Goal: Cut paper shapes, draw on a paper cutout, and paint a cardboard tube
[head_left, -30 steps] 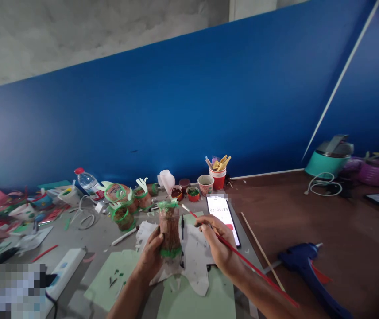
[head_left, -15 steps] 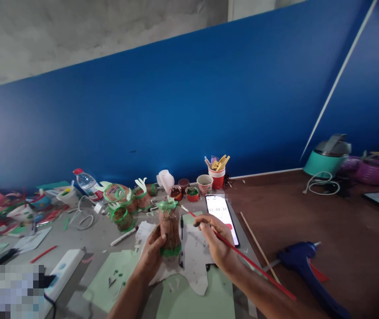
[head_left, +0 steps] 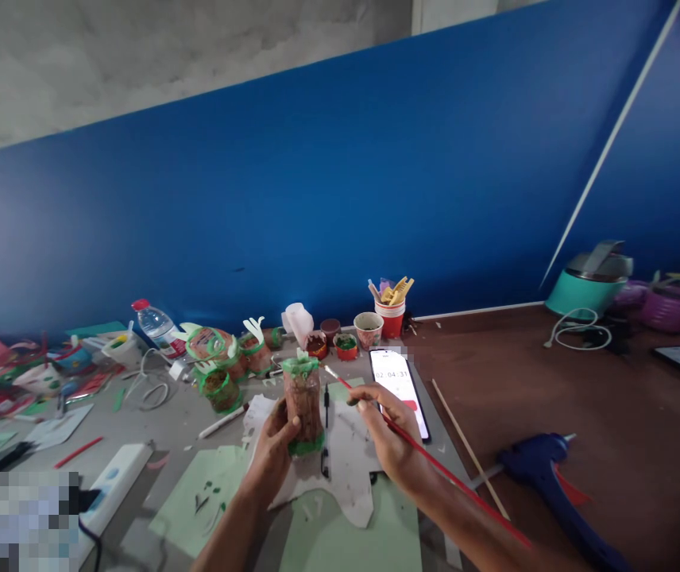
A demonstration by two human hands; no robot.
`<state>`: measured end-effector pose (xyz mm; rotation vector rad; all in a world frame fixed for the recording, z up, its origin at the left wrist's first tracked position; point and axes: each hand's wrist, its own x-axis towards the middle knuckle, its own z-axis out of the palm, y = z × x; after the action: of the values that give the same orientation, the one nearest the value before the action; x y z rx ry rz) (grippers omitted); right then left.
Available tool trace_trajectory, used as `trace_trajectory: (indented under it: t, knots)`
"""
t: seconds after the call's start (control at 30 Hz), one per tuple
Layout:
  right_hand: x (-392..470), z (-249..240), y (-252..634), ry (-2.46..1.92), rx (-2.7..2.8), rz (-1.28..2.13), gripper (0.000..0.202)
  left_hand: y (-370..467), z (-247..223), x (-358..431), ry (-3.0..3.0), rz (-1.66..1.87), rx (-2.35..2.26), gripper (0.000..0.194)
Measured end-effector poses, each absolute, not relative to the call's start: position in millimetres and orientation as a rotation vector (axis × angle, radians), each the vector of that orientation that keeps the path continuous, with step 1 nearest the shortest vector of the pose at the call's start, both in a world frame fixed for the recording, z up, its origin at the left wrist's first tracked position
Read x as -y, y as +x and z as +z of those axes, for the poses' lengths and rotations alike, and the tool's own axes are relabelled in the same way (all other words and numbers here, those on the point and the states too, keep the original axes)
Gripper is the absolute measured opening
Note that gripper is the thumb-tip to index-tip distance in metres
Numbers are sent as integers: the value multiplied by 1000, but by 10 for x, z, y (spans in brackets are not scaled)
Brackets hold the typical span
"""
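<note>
Wrapped round a brown-painted bottle piece (head_left: 304, 401) with green ends, my left hand (head_left: 274, 449) keeps it upright above the white paper. My right hand (head_left: 393, 433) pinches a long red paintbrush (head_left: 429, 454). The brush's pale tip points left, close to the bottle's upper right side; whether it touches I cannot tell. A black pen (head_left: 326, 405) lies just right of the bottle. Behind stand a small pot of green paint (head_left: 345, 345) and a pot of dark brown paint (head_left: 317, 345). A phone (head_left: 399, 389) showing a timer lies beside my right hand.
Several green-and-brown painted bottle pieces (head_left: 219, 389) stand at back left, near a water bottle (head_left: 158, 326). A white power strip (head_left: 114, 488) is at left. To the right lie a thin wooden stick (head_left: 468, 445) and a blue glue gun (head_left: 546, 477). A blue partition (head_left: 340, 183) rises behind.
My left hand has raised the bottle piece very slightly and tilted its top a little to the left. My right hand and the brush are almost where they were.
</note>
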<state>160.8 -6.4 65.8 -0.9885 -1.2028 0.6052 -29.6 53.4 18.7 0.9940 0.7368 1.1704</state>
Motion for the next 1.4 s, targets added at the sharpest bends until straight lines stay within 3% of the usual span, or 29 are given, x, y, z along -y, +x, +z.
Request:
trace_trajectory:
  t: [0.7,1.4]
  knots:
    - [124,678,1599,-914,1313,567,19,-309,83,-582,1185,1256,-888,61]
    - [126,661,1554,-877,1385,543,19,-294,141,-562,1381,1310,-1000,62]
